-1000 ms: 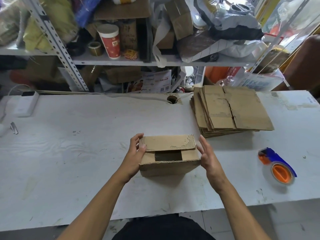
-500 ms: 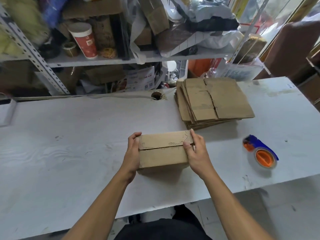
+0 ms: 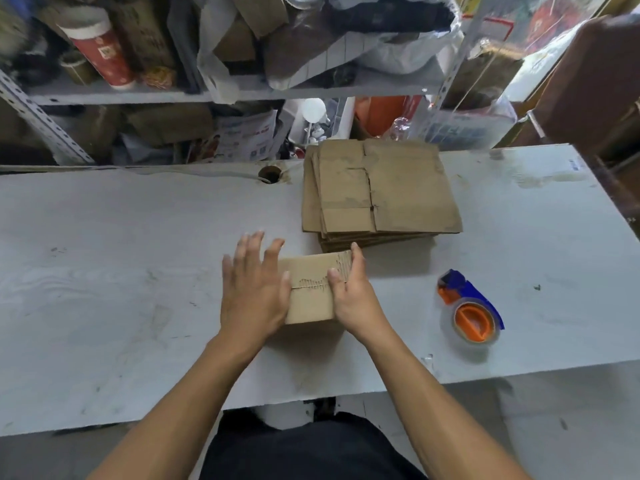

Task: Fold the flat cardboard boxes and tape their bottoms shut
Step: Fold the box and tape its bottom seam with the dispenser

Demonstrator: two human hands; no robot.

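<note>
Two bare hands work at a small folded cardboard box (image 3: 313, 289) that sits on a white table (image 3: 138, 271), directly between them. Its flaps are folded down so that they meet in a seam running across the top face from one hand to the other. The left hand (image 3: 254, 289) lies over the box's left end with its fingers (image 3: 249, 251) straight and spread, pointing away from the person; its palm covers the left part of the top face, and whether it presses down or only hovers just above cannot be told, since the hand is a little blurred. It has hold of nothing. The right hand (image 3: 349, 296) grips the box's right end: the thumb (image 3: 335, 278) lies on top beside the seam, and the other fingers curl round the far right corner and side. Just beyond the right hand, nearly touching the box's far edge, lies a stack of flat cardboard boxes (image 3: 381, 192), its sheets slightly fanned. Well to the right of the right hand, apart from the box, a tape dispenser (image 3: 471, 310) with a blue handle and an orange hub rests on the table, untouched. Beyond the left hand, near the table's far edge, there is a round cable hole (image 3: 270, 174). Behind the table stands a metal shelf (image 3: 156, 95) crowded with bags, cardboard and a red and white cup (image 3: 100, 50).
</note>
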